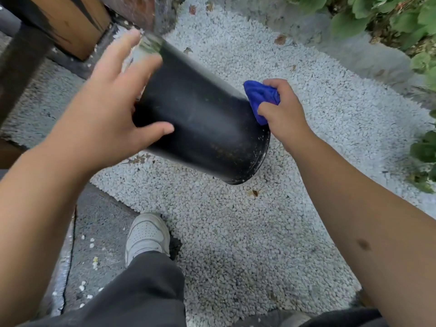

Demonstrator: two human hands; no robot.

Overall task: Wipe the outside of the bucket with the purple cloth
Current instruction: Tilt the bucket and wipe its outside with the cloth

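the right hand's fingers are curled tight round the bunched cloth, which looks blue-purple here, and press it against the bucket's wall near its bottom edge, on the side away from the camera. the left hand's fingers are spread wide open, gripping nothing; the thumb lies on the near side of the bucket's wall and the other fingers reach over the far end, where the rim is blurred, so how firmly they touch it cannot be told. the palm lies against the wall.

the bucket is black and tilted on its side between the two hands, bottom end pointing down and right, mouth up and left. its wall carries pale specks and scuffs, thickest toward the bottom rim. whether its low end touches the ground cannot be told.

under it lies pale gravel. a white shoe stands where gravel meets a grey slab, with a dark trouser leg above it. green leaves fill the upper right; a brown wooden post stands upper left.
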